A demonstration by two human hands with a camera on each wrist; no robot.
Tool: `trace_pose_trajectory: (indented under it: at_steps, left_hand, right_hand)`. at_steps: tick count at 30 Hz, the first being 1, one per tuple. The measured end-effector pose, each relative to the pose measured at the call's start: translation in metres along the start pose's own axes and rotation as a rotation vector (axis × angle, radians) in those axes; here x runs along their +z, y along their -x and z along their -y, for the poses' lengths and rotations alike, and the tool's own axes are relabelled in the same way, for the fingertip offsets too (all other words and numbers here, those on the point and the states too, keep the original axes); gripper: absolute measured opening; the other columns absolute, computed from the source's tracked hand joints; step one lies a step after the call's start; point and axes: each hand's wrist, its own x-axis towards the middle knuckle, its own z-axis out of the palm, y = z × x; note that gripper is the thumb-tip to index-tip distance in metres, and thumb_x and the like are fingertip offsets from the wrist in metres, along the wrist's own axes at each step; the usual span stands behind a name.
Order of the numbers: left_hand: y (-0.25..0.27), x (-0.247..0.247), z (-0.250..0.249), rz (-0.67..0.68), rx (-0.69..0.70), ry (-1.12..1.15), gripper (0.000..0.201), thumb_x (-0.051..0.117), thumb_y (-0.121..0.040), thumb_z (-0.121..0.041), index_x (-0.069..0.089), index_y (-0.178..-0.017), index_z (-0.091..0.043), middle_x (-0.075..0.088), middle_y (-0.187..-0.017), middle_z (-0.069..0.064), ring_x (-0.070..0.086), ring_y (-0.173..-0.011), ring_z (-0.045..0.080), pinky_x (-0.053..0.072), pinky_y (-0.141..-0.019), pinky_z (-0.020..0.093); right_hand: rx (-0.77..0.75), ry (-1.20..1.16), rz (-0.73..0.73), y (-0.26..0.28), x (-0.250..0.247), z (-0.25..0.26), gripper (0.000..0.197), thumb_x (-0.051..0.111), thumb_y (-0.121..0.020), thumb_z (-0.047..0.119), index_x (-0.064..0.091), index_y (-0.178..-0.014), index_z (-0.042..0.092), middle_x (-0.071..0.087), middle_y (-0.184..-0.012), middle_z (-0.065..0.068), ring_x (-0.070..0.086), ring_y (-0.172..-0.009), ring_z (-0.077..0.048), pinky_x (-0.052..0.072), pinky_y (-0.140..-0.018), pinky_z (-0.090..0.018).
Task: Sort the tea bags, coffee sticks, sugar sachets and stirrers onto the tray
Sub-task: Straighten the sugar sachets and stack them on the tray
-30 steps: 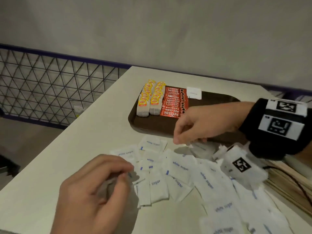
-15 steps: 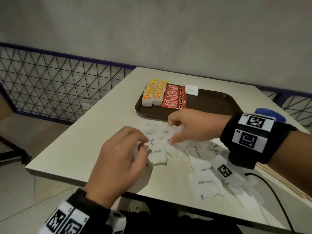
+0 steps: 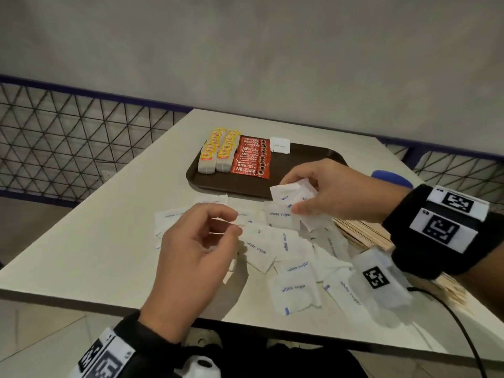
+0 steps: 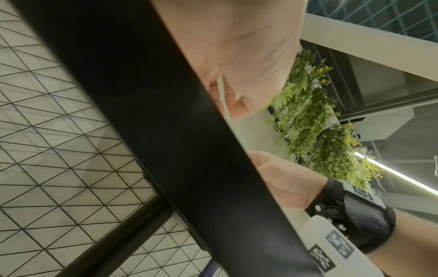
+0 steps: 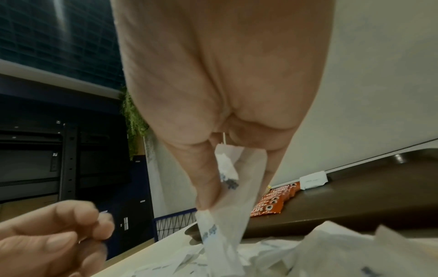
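A brown tray (image 3: pixel 305 159) at the back of the table carries two rows of yellow-labelled tea bags (image 3: pixel 218 151), a row of red coffee sticks (image 3: pixel 252 156) and one sugar sachet (image 3: pixel 280 144). Several white sugar sachets (image 3: pixel 283 246) lie scattered in front of it. My right hand (image 3: pixel 294 199) pinches a few sachets (image 3: pixel 283 192) just above the pile, near the tray's front rim; the right wrist view shows them (image 5: pixel 246 183) between thumb and fingers. My left hand (image 3: pixel 234 227) is curled at the pile's left side, and a thin sachet edge (image 4: pixel 221 88) shows between its fingers. Wooden stirrers (image 3: pixel 362 233) lie under my right wrist.
A blue object (image 3: pixel 392 178) sits behind my right forearm. A black cable (image 3: pixel 450 315) runs off the right wrist over the table's near edge. A wire-mesh fence (image 3: pixel 68 145) stands beyond the table's left side. The table's near edge (image 3: pixel 81 296) is close to my left wrist.
My right hand has lifted a few sachets off the pile and raised them towards the tray. The left hand has stayed curled at the pile's left side.
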Motion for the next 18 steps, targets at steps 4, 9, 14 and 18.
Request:
trace_pose_trajectory:
  at_steps: [4, 9, 14, 18]
  left_hand:
    - [-0.001, -0.002, 0.0, -0.009, -0.079, 0.103, 0.02, 0.068, -0.091, -0.003, 0.072, -0.092, -0.022, 0.076, -0.084, 0.0, 0.075, -0.083, 0.015, 0.062, -0.081, 0.035]
    - [-0.001, -0.001, -0.003, 0.032, -0.088, 0.173, 0.015, 0.067, -0.092, -0.005, 0.072, -0.095, -0.019, 0.076, -0.086, 0.001, 0.076, -0.081, 0.018, 0.063, -0.078, 0.033]
    - [-0.002, 0.0, -0.004, 0.069, -0.105, 0.16, 0.016, 0.072, -0.091, -0.017, 0.07, -0.106, -0.023, 0.075, -0.102, -0.005, 0.076, -0.086, 0.02, 0.063, -0.078, 0.044]
    - [-0.003, 0.001, 0.0, 0.096, -0.107, 0.05, 0.024, 0.076, -0.088, -0.025, 0.068, -0.11, -0.031, 0.072, -0.109, -0.01, 0.072, -0.086, 0.014, 0.061, -0.074, 0.034]
  right_hand:
    - [0.015, -0.041, -0.123, 0.007, -0.007, -0.01, 0.039, 0.08, -0.086, 0.021, 0.066, -0.12, 0.034, 0.064, -0.111, 0.018, 0.065, -0.101, -0.006, 0.058, -0.075, -0.021]
    - [0.004, -0.36, -0.116, 0.008, -0.008, -0.011, 0.033, 0.079, -0.085, 0.012, 0.072, -0.113, 0.027, 0.074, -0.111, 0.004, 0.073, -0.102, -0.016, 0.064, -0.083, -0.037]
    - [-0.049, -0.562, 0.019, 0.007, 0.003, 0.002, 0.03, 0.076, -0.087, 0.008, 0.075, -0.111, 0.024, 0.077, -0.111, 0.002, 0.074, -0.105, -0.018, 0.061, -0.089, -0.038]
    - [-0.091, -0.431, -0.007, 0.002, 0.014, 0.012, 0.026, 0.076, -0.088, 0.013, 0.073, -0.11, 0.027, 0.077, -0.107, 0.007, 0.075, -0.099, -0.014, 0.064, -0.083, -0.036]
